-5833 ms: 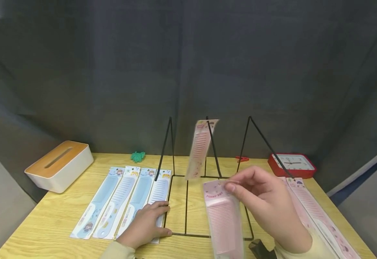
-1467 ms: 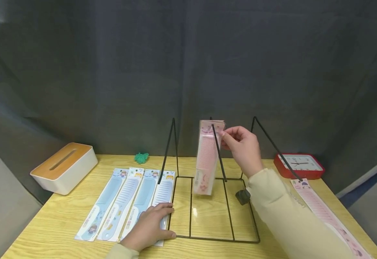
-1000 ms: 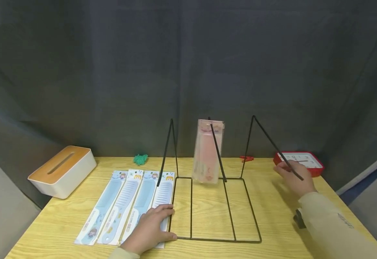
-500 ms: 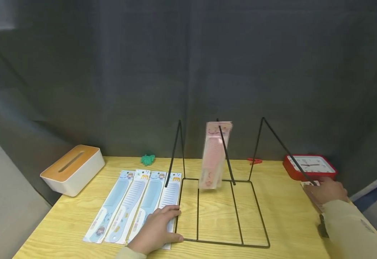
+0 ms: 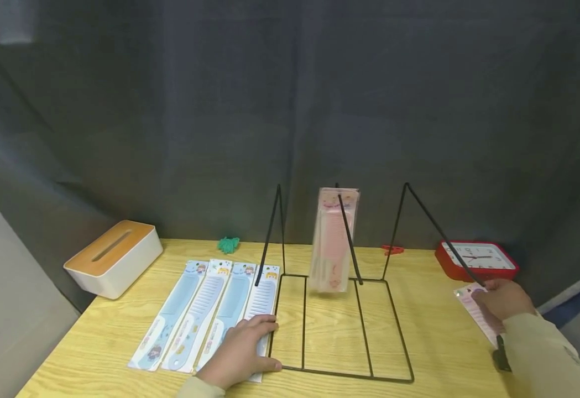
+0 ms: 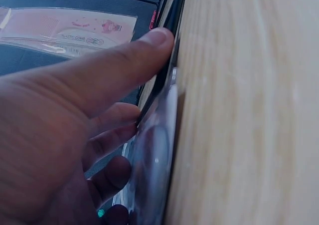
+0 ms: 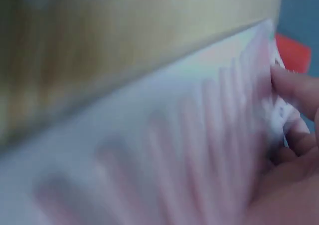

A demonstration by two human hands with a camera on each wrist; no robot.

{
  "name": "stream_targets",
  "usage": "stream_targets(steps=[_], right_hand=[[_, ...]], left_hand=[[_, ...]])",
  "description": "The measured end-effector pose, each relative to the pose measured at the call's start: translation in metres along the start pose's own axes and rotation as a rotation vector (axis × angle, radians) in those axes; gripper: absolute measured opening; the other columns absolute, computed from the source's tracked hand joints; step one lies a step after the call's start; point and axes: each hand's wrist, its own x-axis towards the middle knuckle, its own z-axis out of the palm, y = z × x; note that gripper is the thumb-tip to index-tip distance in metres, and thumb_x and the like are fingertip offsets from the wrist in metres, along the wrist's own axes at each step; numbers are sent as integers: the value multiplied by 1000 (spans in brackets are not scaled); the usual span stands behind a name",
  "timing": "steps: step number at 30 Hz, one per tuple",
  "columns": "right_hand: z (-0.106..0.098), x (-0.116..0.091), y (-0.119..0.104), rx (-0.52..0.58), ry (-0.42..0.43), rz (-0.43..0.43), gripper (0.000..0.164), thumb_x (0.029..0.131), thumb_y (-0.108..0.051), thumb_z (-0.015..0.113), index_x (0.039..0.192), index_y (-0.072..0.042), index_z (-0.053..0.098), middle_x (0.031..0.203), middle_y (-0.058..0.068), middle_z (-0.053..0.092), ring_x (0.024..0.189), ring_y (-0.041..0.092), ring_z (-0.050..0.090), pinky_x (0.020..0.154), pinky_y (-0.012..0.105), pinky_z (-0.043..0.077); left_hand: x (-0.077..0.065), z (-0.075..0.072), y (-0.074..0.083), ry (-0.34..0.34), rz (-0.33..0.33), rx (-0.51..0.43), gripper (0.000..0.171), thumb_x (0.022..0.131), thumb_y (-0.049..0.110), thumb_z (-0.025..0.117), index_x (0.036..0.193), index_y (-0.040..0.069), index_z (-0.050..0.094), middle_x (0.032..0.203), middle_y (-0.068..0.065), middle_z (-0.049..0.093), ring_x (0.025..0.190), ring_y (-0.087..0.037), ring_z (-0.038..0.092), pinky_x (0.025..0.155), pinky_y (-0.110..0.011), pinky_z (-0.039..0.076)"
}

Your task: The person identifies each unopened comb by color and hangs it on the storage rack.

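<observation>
Since the frame of 1.5 seconds ago, the right hand (image 5: 508, 301) has moved off the hanging pink packs (image 5: 332, 237) to the right side of the bench (image 5: 444, 342). It now grasps a pink comb pack (image 5: 476, 310), pinched between thumb and fingers near the hang-hole end; the right wrist view is blurred, and whether the pack is fully clear of the bench cannot be told. A red clock (image 5: 479, 260) stands just beyond this hand. The hanging packs overlap on the middle prong of the black wire rack (image 5: 304, 323), well to its left.

The left hand (image 5: 242, 351) is unclenched, fingers extended, touching the rack's near-left corner. Four blue comb packs (image 5: 201, 312) lie side by side to its left, the nearest partly beneath it. Farther off, beyond them, sits a white box with a slotted wooden top (image 5: 113, 257).
</observation>
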Motion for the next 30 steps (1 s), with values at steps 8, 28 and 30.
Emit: stream_targets(steps=[8,28,30], right_hand=[[-4,-55,-98,204,48,-365,44,98,-41,65,101,3,65,92,14,65,81,19,55,67,33,45],[-15,-223,-257,861,-53,-914,14,91,10,66,97,-2,65,93,7,64,79,15,60,63,25,51],[-13,-220,-259,860,-40,-883,10,91,8,66,97,0,65,91,7,63,78,16,59,63,25,51]], left_hand=[[0,1,-2,1,-3,-9,79,72,53,84,136,11,62,148,1,51,132,-33,47,100,-63,39],[2,4,-4,8,10,3,79,73,56,83,135,11,62,147,1,52,131,-33,49,99,-62,40],[2,4,-3,9,14,2,79,72,56,83,135,11,62,148,1,52,131,-33,49,99,-62,40]])
